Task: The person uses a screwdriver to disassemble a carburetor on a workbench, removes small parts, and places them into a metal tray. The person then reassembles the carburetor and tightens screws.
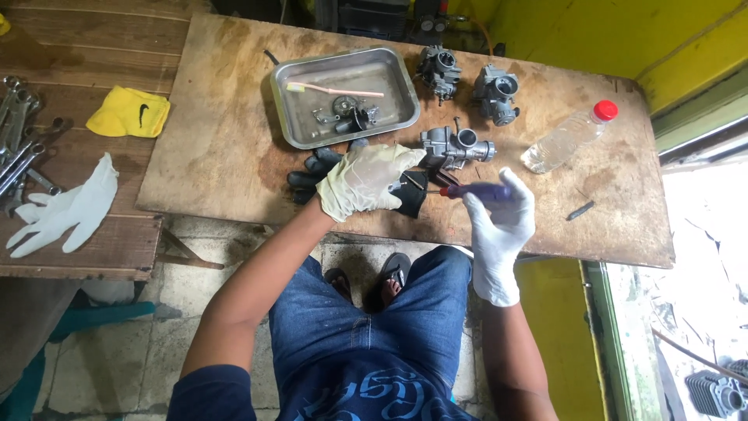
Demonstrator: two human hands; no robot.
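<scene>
My left hand (365, 179), in a pale latex glove, rests on the plywood board (234, 156) and reaches toward a grey metal carburetor (454, 147). Its fingertips touch the carburetor's near side and a thin metal shaft. My right hand (499, 214), in a white glove, grips a screwdriver (475, 190) with a purple and red handle, held level and pointing left toward the left hand. A black glove (312, 175) lies under my left hand.
A steel tray (312, 78) holds small parts and a pink toothbrush. Two more carburetors (439, 70) (495, 93) sit behind it. A clear bottle with a red cap (567, 138) lies at right. A yellow cloth (128, 111), a white glove (66, 209) and wrenches (19, 140) lie at left.
</scene>
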